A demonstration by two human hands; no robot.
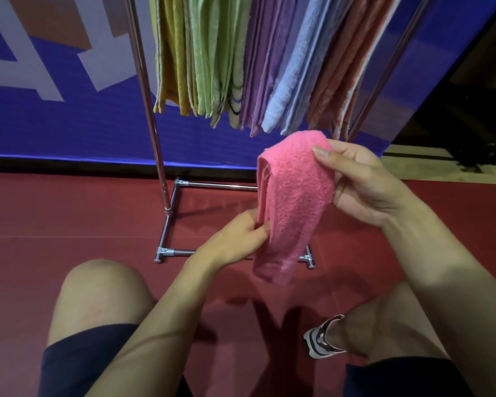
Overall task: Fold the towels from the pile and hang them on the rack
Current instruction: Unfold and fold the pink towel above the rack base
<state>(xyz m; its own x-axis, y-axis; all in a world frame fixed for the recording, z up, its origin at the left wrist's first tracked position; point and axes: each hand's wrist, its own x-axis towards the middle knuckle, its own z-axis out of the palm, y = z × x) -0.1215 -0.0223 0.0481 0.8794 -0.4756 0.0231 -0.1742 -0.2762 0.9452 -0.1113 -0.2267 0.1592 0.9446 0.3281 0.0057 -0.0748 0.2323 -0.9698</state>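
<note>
A pink towel (pixel 292 202), folded into a narrow strip, hangs in the air in front of me. My right hand (pixel 364 181) holds its upper end, thumb on the outer face and fingers curled behind. My left hand (pixel 241 236) pinches the towel's left edge lower down. Behind it stands a chrome rack (pixel 152 110), and on it hang folded yellow (pixel 172 61), green (pixel 212 58), purple (pixel 261 67), light blue (pixel 295 78) and orange (pixel 338 75) towels. No pile of towels is in view.
The rack's base bars (pixel 166 233) lie on the red floor (pixel 69 213) just beyond my knees. A blue banner (pixel 69 124) runs behind the rack. My bare knees and a shoe (pixel 321 336) fill the lower part of the view.
</note>
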